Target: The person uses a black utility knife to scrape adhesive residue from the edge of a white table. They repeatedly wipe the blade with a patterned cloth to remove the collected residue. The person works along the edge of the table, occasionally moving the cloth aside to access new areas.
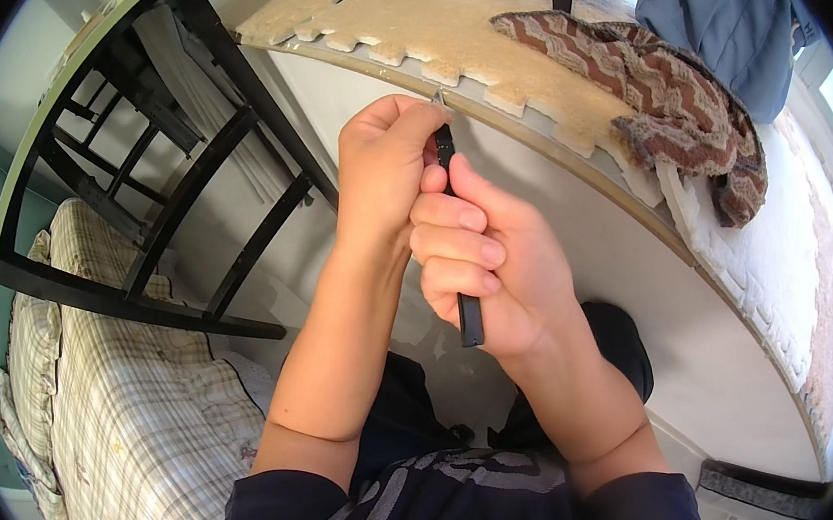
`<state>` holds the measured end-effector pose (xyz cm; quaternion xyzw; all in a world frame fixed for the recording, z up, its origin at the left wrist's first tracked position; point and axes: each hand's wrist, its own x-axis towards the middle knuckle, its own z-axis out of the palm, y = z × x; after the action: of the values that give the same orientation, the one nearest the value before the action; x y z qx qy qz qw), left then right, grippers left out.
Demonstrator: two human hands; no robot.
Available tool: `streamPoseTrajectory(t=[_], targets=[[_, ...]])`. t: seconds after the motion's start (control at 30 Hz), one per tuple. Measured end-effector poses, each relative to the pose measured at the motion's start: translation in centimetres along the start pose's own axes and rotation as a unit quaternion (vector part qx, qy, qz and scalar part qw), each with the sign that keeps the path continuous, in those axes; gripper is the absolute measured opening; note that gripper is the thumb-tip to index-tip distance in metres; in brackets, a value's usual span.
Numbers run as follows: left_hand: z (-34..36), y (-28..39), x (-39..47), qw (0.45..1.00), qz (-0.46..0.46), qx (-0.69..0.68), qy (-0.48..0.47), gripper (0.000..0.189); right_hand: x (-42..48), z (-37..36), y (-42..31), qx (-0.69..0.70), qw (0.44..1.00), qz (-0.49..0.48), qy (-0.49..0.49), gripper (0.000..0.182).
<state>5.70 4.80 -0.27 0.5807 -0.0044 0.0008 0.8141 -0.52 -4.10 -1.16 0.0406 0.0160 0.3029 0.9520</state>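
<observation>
A slim black-handled tool (471, 322) with a pointed metal tip, which looks like a craft knife, slants between my hands. My right hand (497, 241) wraps its fingers around the lower handle, whose end sticks out below the palm. With thumb and fingers, my left hand (386, 148) pinches the tool near its upper end. The metal tip (439, 97) shows just above the left thumb, in front of the ledge's edge. Fingers hide part of the handle and the base of the tip.
Ahead, beige interlocking foam mats (425, 16) cover a raised ledge (598, 168), with a zigzag-patterned cloth (672, 108) and blue-grey fabric (723, 41) on it. A black-framed table (199, 179) lies on its side at left, beside a bed with a plaid cover (140, 399).
</observation>
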Motion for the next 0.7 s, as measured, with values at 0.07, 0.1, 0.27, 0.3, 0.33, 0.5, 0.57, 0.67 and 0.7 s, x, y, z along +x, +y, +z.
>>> streamPoseTrajectory(t=[0.07,0.1,0.27,0.3,0.33,0.5,0.57,0.67,0.7], targets=[[0.07,0.01,-0.04,1.000,-0.010,-0.003,-0.007,0.012,-0.17,0.02,0.00,0.013,1.000,0.001,-0.004,0.027],[0.11,-0.05,-0.08,1.000,-0.016,-0.005,-0.011,0.012,-0.33,0.08,0.09,0.014,1.000,0.000,-0.006,0.027],[0.16,-0.13,-0.24,1.000,-0.010,-0.001,0.002,0.013,-0.28,0.00,0.15,0.030,0.999,0.009,-0.015,0.028],[0.05,-0.01,-0.24,1.000,-0.004,0.001,0.007,0.013,-0.15,0.07,0.13,0.037,0.999,0.013,-0.014,0.028],[-0.01,0.08,-0.22,1.000,0.001,0.004,0.012,0.013,-0.08,0.12,0.09,0.044,0.999,0.017,-0.014,0.028],[-0.04,-0.17,0.07,1.000,-0.011,0.000,-0.005,0.012,-0.08,0.09,0.06,0.045,0.999,0.011,-0.007,0.027],[0.05,-0.18,0.07,1.000,-0.018,-0.004,-0.010,0.012,-0.20,0.21,0.19,0.037,0.999,0.003,-0.005,0.027],[0.21,-0.29,0.07,0.999,-0.023,-0.015,-0.017,0.012,-0.42,0.27,0.22,0.023,1.000,-0.005,-0.006,0.028],[0.18,-0.22,0.02,1.000,-0.018,-0.013,-0.013,0.012,-0.41,0.20,0.13,0.026,1.000,0.000,-0.009,0.028]])
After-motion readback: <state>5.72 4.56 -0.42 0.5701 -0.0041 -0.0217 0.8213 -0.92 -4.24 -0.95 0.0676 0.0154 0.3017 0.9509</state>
